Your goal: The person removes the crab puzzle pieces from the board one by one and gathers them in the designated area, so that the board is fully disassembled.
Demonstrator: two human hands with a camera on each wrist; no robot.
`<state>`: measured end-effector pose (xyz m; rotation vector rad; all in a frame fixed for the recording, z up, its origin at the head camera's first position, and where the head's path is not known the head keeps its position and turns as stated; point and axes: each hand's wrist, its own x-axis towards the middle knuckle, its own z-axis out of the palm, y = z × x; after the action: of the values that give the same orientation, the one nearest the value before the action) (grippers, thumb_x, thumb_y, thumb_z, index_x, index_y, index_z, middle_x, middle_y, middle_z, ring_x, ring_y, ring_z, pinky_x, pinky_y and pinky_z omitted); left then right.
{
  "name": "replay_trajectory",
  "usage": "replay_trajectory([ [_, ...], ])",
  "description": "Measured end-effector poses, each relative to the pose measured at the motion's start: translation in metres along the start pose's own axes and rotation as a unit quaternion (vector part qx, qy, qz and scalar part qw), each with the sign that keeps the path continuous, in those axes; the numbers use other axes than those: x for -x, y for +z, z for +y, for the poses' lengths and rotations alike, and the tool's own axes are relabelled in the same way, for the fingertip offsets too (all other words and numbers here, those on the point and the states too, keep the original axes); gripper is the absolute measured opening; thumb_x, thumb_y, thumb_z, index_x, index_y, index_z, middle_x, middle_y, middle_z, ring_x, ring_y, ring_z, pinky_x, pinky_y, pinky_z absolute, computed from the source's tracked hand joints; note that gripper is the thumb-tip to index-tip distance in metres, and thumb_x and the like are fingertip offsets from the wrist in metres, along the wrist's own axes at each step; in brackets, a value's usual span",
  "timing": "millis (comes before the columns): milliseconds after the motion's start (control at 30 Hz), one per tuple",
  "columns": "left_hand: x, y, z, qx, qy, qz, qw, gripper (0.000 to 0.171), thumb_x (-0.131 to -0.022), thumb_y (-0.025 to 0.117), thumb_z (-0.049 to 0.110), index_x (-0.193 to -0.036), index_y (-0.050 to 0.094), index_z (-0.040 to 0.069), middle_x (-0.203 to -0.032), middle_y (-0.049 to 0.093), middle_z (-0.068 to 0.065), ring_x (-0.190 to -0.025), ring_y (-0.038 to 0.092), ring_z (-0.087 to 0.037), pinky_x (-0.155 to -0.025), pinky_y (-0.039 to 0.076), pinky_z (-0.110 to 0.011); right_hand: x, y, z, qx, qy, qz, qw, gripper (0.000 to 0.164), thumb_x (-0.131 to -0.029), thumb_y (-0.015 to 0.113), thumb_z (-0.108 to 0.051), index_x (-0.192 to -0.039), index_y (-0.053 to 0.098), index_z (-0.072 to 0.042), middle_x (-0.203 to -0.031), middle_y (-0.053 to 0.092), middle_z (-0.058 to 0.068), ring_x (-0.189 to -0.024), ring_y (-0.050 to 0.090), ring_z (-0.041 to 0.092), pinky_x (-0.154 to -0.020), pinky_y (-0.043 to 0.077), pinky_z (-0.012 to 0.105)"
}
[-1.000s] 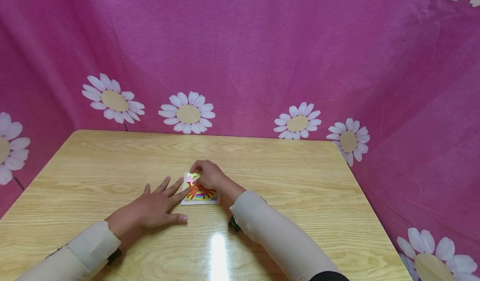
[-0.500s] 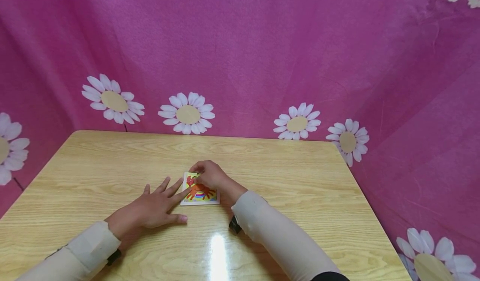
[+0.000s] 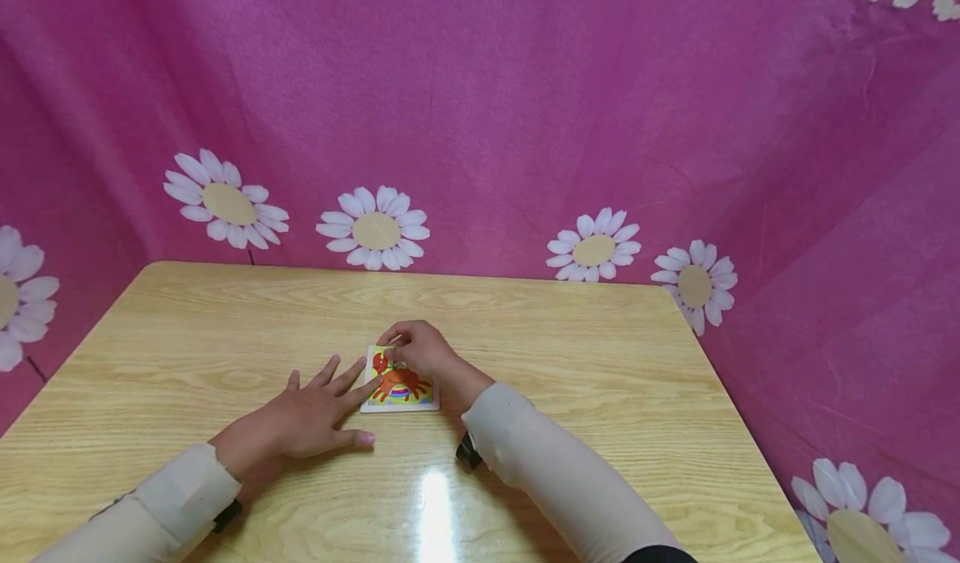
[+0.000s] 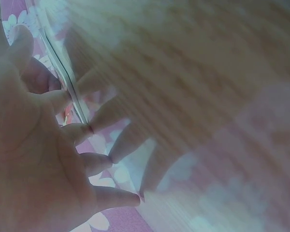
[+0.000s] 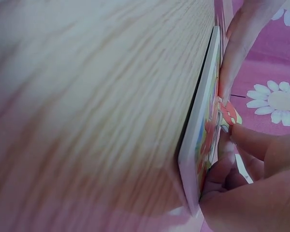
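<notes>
A small jigsaw puzzle in a white-edged tray (image 3: 401, 409) lies flat on the wooden table, with an orange crab and a rainbow stripe on it. My left hand (image 3: 311, 415) is spread flat on its left, index and middle fingers reaching over the tray's left edge. My right hand (image 3: 423, 353) bends over the upper part of the picture and covers its upper right. In the right wrist view its thumb and finger pinch a puzzle piece (image 5: 229, 114) with a red claw on yellow, which stands tilted up from the tray. The left wrist view shows the palm and fingers touching the tabletop.
The wooden table (image 3: 570, 363) has a glossy top with a bright light reflection near its front. A pink cloth (image 3: 480, 129) with white daisies hangs behind it and along both sides.
The piece under my right fingers has turned from a pale glare to its red and yellow face at the picture's upper left. My left hand has stayed in place.
</notes>
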<state>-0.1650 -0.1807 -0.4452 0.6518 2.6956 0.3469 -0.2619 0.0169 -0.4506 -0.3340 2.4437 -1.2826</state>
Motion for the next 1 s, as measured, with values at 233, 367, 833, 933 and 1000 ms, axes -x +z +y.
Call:
replay_trajectory([
  [233,0.000,0.000,0.000,0.001,0.002,-0.001,1.0000,0.090,-0.092,0.054,0.076,-0.164,0.031,0.026,-0.173,0.014,-0.011,-0.155,0.008,-0.051,-0.104,0.009,-0.088,0.000,0.001,-0.001,-0.019,0.019,0.014,1.000,0.010,-0.099,0.069,-0.010,-0.104,0.078,-0.013,-0.093,0.068,0.002,-0.081,0.058,0.013,-0.069,0.048,0.023],
  [367,0.000,0.001,0.000,-0.002,0.002,0.000,1.0000,0.091,-0.091,0.053,0.077,-0.164,0.031,0.026,-0.173,0.011,-0.012,-0.155,0.008,-0.051,-0.104,0.010,-0.088,-0.002,0.001,0.000,-0.028,0.023,0.014,0.999,0.010,-0.099,0.069,-0.010,-0.104,0.078,-0.012,-0.093,0.069,0.001,-0.081,0.060,0.012,-0.068,0.049,0.023],
  [833,-0.001,-0.001,0.002,0.005,-0.009,-0.018,0.9998,0.093,-0.090,0.054,0.077,-0.164,0.031,0.026,-0.174,0.011,-0.008,-0.156,0.005,-0.050,-0.103,0.008,-0.089,-0.002,-0.008,0.004,-0.050,0.018,0.013,0.998,0.012,-0.098,0.069,-0.008,-0.106,0.078,-0.010,-0.093,0.068,0.003,-0.080,0.059,0.013,-0.069,0.049,0.023],
  [933,-0.001,-0.002,0.002,0.005,-0.008,-0.018,0.9998,0.093,-0.090,0.054,0.077,-0.164,0.031,0.025,-0.174,0.011,-0.008,-0.156,0.005,-0.050,-0.103,0.009,-0.089,-0.002,-0.011,0.005,-0.057,0.027,0.012,0.998,0.012,-0.099,0.068,-0.007,-0.106,0.078,-0.009,-0.093,0.067,0.004,-0.080,0.058,0.014,-0.070,0.049,0.023],
  [1000,-0.001,-0.002,0.002,0.005,-0.008,-0.017,0.9998,0.093,-0.090,0.054,0.077,-0.164,0.032,0.025,-0.174,0.011,-0.008,-0.156,0.006,-0.051,-0.103,0.009,-0.089,-0.001,-0.013,0.006,-0.053,0.030,0.012,0.998,0.013,-0.099,0.068,-0.007,-0.107,0.077,-0.009,-0.094,0.066,0.004,-0.081,0.058,0.014,-0.071,0.049,0.023],
])
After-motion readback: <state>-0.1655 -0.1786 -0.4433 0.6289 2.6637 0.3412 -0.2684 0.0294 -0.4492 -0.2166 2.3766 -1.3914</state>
